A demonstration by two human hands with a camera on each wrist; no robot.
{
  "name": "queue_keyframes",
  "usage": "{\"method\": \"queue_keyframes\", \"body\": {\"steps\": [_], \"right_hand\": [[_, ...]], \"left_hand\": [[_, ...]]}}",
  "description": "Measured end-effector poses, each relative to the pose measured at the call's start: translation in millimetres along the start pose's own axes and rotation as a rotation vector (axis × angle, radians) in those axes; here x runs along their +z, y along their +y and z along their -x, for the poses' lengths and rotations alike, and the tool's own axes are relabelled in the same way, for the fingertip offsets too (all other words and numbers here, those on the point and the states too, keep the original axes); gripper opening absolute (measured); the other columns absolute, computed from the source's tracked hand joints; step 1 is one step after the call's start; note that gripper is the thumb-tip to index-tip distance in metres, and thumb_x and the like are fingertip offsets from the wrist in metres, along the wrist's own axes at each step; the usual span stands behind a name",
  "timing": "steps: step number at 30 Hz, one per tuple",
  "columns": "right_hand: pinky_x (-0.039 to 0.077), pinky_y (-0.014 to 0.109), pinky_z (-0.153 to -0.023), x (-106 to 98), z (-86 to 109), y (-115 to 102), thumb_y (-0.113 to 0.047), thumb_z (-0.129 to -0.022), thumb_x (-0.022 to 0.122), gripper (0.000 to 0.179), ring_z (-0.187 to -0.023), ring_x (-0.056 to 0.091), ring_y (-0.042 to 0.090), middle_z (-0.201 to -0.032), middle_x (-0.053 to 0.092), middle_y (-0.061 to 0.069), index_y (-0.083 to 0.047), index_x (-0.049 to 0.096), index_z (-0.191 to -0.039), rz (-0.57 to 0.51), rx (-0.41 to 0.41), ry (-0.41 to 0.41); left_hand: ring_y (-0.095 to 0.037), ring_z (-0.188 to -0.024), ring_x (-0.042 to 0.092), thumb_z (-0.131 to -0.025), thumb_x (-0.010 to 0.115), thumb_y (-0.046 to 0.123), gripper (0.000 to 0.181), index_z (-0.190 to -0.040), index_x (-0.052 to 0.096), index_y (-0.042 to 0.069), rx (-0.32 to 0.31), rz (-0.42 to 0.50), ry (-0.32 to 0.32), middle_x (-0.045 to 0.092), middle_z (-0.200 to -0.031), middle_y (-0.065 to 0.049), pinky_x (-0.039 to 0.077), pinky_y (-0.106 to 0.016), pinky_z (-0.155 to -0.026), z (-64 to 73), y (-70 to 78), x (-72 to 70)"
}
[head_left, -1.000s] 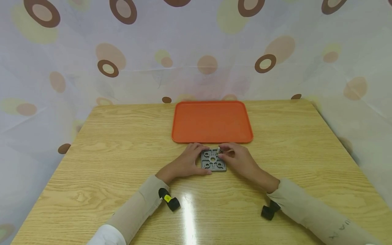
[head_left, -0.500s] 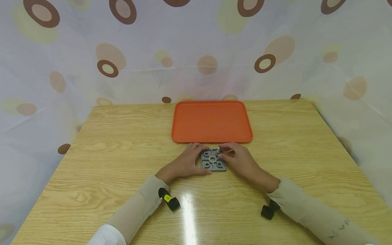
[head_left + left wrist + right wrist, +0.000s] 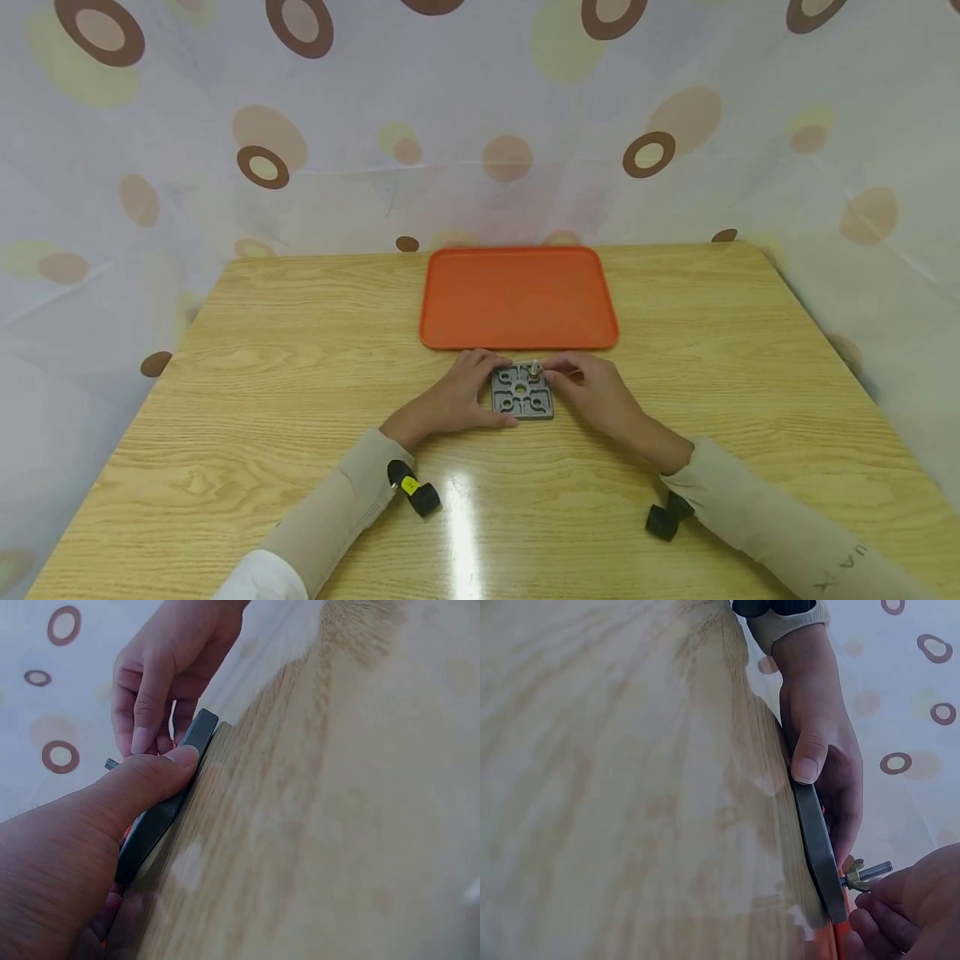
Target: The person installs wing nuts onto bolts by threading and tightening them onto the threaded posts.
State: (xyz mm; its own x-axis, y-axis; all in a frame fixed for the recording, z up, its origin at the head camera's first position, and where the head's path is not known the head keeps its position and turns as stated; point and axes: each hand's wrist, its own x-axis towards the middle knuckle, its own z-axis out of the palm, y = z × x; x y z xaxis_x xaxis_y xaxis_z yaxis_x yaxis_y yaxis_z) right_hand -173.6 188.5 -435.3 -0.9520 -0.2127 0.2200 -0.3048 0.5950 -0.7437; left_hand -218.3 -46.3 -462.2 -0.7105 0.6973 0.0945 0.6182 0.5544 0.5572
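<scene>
A square grey metal plate (image 3: 521,391) with round holes and raised ribs lies on the table. My left hand (image 3: 453,398) grips it from the left, thumb on the near edge and fingers at the far edge. At the plate's far right corner a threaded bolt (image 3: 877,871) stands up, carrying a brass-coloured wing nut (image 3: 856,877). The thumb and forefinger of my right hand (image 3: 596,397) pinch at a wing of this nut. In the left wrist view, the plate (image 3: 161,821) shows edge-on under the left thumb, and the nut is hidden.
An orange tray (image 3: 519,300) lies just beyond the plate, near the table's far edge. The wooden table (image 3: 300,333) backs onto a patterned curtain (image 3: 450,125). Dark wrist cameras (image 3: 425,500) hang below both sleeves.
My right hand has drawn slightly to the right, uncovering more of the wing nut and bolt. The left hand and plate have stayed in place.
</scene>
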Motion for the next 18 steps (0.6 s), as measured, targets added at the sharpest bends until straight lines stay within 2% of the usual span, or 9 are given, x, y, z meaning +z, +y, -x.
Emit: {"method": "queue_keyframes", "body": {"steps": [9,18], "right_hand": [[0.049,0.031,-0.075,0.4,-0.9,0.2,-0.015,-0.087,0.066,0.008,-0.086,0.062,0.012,-0.09,0.068,-0.001,-0.01,0.069,-0.092,0.016,0.0,-0.026],[0.049,0.031,-0.075,3.9,-3.9,1.0,-0.015,-0.084,0.069,0.024,-0.085,0.062,0.016,-0.094,0.067,0.005,-0.004,0.066,-0.105,-0.009,0.009,-0.022]], "left_hand": [[-0.012,-0.109,0.033,-0.07,0.069,0.061,0.086,-0.137,0.04,0.017,0.0,0.002,0.003,0.04,-0.125,0.003,0.034,-0.032,-0.093,0.3,-0.5,0.1],[-0.011,-0.109,0.032,-0.071,0.068,0.062,0.085,-0.137,0.039,0.018,-0.003,0.001,-0.002,0.04,-0.125,0.004,0.034,-0.032,-0.093,0.1,-0.5,0.4]]}}
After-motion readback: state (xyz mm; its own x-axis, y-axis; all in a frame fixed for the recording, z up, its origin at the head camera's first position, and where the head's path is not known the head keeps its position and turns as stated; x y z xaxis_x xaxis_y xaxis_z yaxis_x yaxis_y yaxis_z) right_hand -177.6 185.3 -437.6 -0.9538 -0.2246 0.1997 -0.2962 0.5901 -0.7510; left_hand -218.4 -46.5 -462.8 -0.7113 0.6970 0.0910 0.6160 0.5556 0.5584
